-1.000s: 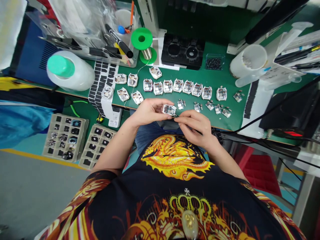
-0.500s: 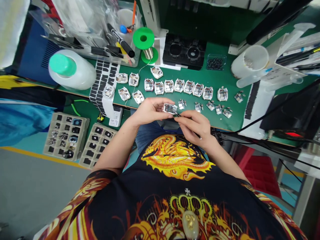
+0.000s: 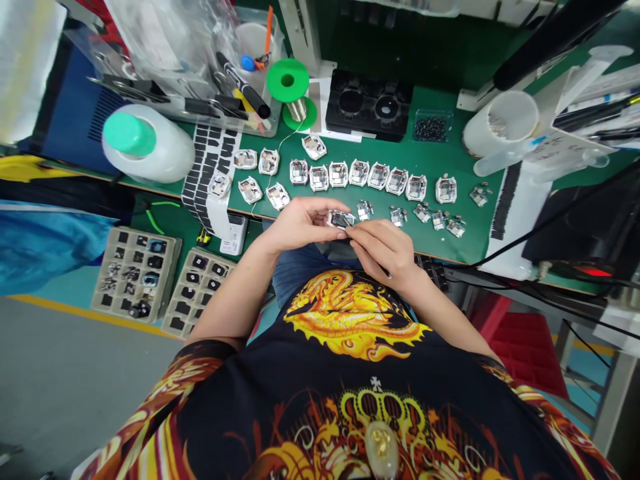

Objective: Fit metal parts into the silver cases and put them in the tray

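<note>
Pinched between the thumb and fingers of my left hand (image 3: 299,225) is a white watch case (image 3: 341,219) with electronic parts inside, held just off the table's front edge. My right hand (image 3: 384,252) is closed on dark, thin tweezers (image 3: 386,272); mostly the rear end shows below the palm, and the fingers cover the rest. Its fingertips meet the right edge of the watch case. Behind both hands, more open watch cases (image 3: 359,172) stand in a row. Several small circuit boards (image 3: 421,212) with loose parts lie to the right.
A solder spool (image 3: 297,109), a black fixture (image 3: 369,105) and a clear box of tiny black parts (image 3: 433,127) stand at the back. A white bottle (image 3: 150,143) is at left, above compartment trays (image 3: 173,267). Cables (image 3: 500,255) cross the right side.
My right hand has moved slightly left, bringing its fingertips to the edge of the watch case. The tweezers' front part, visible before, is now hidden. My left hand keeps its grip.
</note>
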`<state>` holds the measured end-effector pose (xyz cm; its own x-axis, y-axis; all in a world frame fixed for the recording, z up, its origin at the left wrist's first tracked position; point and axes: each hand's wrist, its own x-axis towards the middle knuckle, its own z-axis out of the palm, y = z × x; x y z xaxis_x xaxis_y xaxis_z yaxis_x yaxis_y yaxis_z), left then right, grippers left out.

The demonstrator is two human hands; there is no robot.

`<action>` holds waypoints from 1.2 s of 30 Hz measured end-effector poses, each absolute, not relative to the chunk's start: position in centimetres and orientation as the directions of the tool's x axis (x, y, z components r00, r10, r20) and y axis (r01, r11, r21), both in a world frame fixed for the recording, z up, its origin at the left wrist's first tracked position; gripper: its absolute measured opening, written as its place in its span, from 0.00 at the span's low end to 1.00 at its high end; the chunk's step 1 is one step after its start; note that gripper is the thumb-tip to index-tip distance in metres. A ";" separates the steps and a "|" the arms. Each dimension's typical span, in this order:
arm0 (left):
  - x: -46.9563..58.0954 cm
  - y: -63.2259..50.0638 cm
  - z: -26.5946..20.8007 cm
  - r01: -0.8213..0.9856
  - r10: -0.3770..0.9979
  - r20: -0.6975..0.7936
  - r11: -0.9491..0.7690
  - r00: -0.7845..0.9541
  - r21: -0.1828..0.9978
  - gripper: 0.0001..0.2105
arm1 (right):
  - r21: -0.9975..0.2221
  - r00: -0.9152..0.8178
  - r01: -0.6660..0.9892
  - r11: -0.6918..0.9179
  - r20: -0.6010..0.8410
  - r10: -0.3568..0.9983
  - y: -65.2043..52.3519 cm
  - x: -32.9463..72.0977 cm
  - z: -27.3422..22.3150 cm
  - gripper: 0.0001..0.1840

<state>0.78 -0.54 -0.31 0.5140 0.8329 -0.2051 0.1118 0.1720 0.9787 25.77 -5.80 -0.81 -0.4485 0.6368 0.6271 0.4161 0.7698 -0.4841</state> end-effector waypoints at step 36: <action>-0.6 -1.4 2.8 0.694 0.807 0.016 -0.518 0.591 0.500 0.18 | -0.491 -0.377 0.496 0.716 0.621 0.687 -6.5 26.1 -1.9 0.26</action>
<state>-0.63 -1.44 2.75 0.5906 0.8068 0.0155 0.6942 -0.5178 0.4999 26.12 -6.48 -1.86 -0.3773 0.6868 0.6213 0.4957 0.7164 -0.4909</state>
